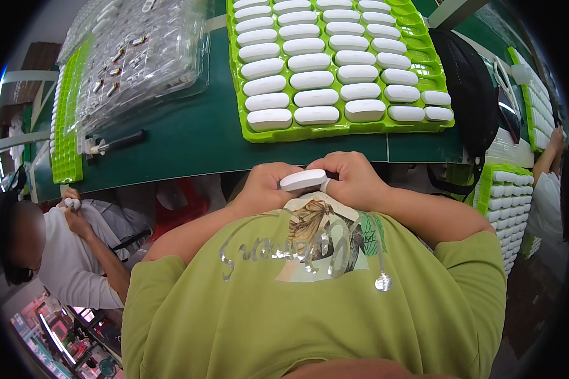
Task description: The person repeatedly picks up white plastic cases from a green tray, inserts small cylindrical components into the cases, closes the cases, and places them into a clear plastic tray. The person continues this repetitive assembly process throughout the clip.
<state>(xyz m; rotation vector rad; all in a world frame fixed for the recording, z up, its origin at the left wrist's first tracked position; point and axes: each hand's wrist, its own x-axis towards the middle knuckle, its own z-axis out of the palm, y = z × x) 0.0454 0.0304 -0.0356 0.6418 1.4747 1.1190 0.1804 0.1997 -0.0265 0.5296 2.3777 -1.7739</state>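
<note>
Close to my chest, just off the table's near edge, I hold a white oblong case [303,180] with rounded ends. It looks like an earbud charging case. My left hand [267,184] is closed around its left end. My right hand [353,179] grips the right end, fingers bent behind it. Both hands' fingertips are partly hidden. Beyond them, on the table, lies a bright green tray [278,135] filled with rows of similar white cases [316,115]; several of its pockets at the right have nothing in them.
The dark green table [189,148] carries clear plastic trays [152,63] of small parts and a black-handled tool [123,140] at the left. A black bag [464,88] sits right of the green tray. A co-worker [88,240] is at the left, another person's arm [550,155] at the right.
</note>
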